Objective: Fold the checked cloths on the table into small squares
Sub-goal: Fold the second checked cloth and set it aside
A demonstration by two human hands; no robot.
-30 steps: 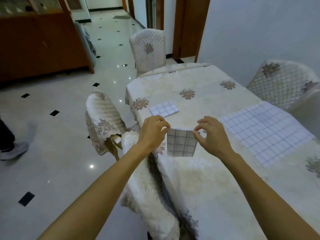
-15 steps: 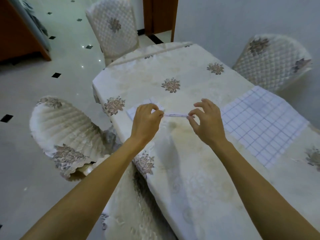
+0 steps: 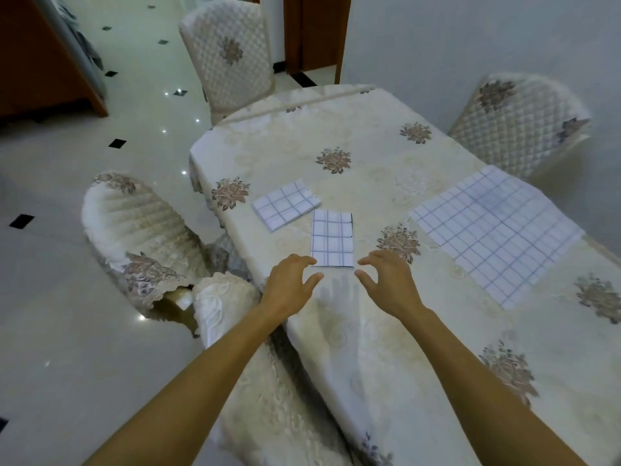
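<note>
A small folded checked cloth (image 3: 332, 238) lies flat on the table, white with thin blue lines. Just beyond it to the left lies another folded checked cloth (image 3: 285, 204). A large checked cloth (image 3: 496, 230) is spread flat at the right of the table. My left hand (image 3: 292, 285) hovers at the near left corner of the small folded cloth, fingers spread, holding nothing. My right hand (image 3: 386, 280) is at the near right corner, fingers apart and empty too.
The table (image 3: 369, 156) wears a cream cloth with flower motifs. Quilted chairs stand at the far end (image 3: 228, 52), at the right (image 3: 517, 119) and at the near left (image 3: 144, 227). A shiny tiled floor (image 3: 67, 297) lies to the left.
The small folded cloth, held up between both hands a second ago, now lies flat on the table. Both hands have let go and opened. The view has tilted down.
</note>
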